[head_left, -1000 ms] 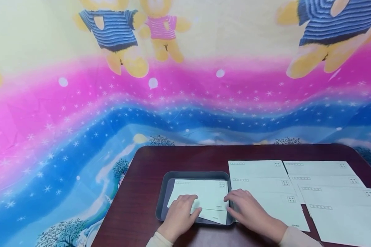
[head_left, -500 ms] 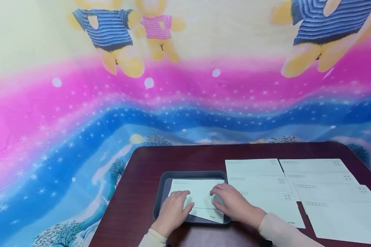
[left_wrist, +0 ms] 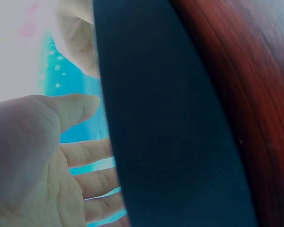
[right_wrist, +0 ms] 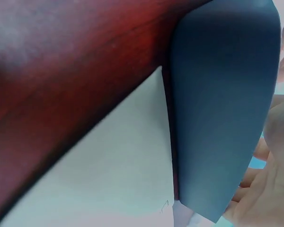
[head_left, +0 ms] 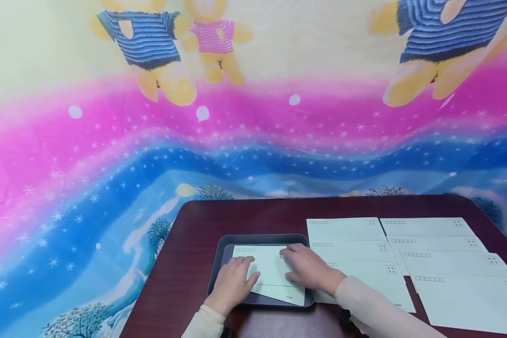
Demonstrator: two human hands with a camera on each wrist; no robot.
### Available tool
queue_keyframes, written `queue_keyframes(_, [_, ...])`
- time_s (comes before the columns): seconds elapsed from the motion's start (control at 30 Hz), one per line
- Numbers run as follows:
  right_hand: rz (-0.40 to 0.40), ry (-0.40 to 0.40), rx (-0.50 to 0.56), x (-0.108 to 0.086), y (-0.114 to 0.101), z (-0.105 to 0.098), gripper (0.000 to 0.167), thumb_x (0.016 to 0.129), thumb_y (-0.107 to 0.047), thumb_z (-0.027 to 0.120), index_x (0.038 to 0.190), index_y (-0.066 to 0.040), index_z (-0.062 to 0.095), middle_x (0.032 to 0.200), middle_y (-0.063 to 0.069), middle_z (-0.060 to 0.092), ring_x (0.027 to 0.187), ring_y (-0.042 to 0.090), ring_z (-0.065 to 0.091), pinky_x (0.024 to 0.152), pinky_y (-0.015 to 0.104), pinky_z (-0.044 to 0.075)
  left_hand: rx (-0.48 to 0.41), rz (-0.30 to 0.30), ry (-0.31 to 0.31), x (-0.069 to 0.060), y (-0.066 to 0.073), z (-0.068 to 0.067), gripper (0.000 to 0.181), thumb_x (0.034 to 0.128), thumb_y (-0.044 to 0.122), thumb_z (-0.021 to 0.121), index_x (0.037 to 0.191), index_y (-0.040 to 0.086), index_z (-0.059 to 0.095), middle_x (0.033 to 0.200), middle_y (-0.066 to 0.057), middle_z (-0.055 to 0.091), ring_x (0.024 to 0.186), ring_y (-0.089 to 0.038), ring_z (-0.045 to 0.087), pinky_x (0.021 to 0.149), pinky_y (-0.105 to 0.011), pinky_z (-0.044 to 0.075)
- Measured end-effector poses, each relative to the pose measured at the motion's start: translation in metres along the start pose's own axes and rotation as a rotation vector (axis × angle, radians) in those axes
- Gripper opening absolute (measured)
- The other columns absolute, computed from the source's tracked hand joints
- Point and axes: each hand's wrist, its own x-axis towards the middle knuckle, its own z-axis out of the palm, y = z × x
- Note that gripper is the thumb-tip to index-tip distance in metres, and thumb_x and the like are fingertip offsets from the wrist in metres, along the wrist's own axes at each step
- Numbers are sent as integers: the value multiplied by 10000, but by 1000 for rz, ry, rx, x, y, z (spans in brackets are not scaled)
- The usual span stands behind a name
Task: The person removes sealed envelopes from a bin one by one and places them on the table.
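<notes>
My left hand (head_left: 231, 284) reaches over the left side of a dark grey tray (head_left: 214, 267), near a white envelope (head_left: 267, 270) lying inside it. Its fingers are loosely extended with the thumb apart. Above the tray's right side, my right hand (head_left: 307, 267) is over the same envelope, fingers loosely bent and holding nothing visible. I cannot tell if either hand touches paper. A second envelope (head_left: 289, 295) shows beneath the top one, set askew. In the left wrist view, the tray wall (left_wrist: 165, 118) hides the left fingertips; the tray (right_wrist: 222, 94) likewise blocks much in the right wrist view.
Several more white envelopes (head_left: 346, 230) lie in two overlapping columns to the right of the tray, the nearer column (head_left: 469, 305) reaching the right side. The dark red table (head_left: 173, 281) has a patterned cloth backdrop (head_left: 253, 122) behind it.
My right hand has moved left, from the tray's right rim to over the envelope. My left hand has shifted slightly left. The head view has turned a little to the right.
</notes>
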Motion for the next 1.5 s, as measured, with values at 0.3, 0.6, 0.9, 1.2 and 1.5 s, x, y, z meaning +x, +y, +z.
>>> queue_keyframes(0.3, [35,-75,21,8,1,5,648,778,-246,861,1326,-21,597,1357,280,588,1297,445,551,1096,528,442,12,-24,-29,6,-8,2,392,918,339,717,1200,68,700,1132,-118,745,1043,-317,688,830,-512,565])
queue_keyframes(0.6, [50,-30,-21,13,1,6,772,694,-263,923,1358,-62,586,1218,169,610,1113,323,588,1006,487,479,13,-28,-14,6,-9,2,385,913,328,721,1189,60,707,1115,-119,749,1040,-314,692,829,-498,566])
queue_keyframes(0.9, [122,29,-18,21,-2,6,752,713,-210,922,1378,-106,587,1078,74,574,894,185,505,826,389,446,12,-46,0,7,-8,-2,391,916,333,721,1201,66,699,1133,-118,747,1067,-306,691,850,-495,567])
queue_keyframes(1.2, [159,142,72,26,-5,-1,331,833,-116,822,1149,-91,730,986,27,685,807,157,620,784,362,526,18,-69,-1,8,-8,-9,400,919,339,722,1215,73,690,1167,-122,737,1094,-308,681,857,-497,568])
queue_keyframes(1.5, [207,157,162,25,-12,-10,215,923,-118,727,1137,-121,744,1101,39,766,1052,224,716,967,468,531,15,-71,35,8,-8,-16,390,922,349,721,1211,89,697,1176,-114,736,1119,-303,679,879,-503,571])
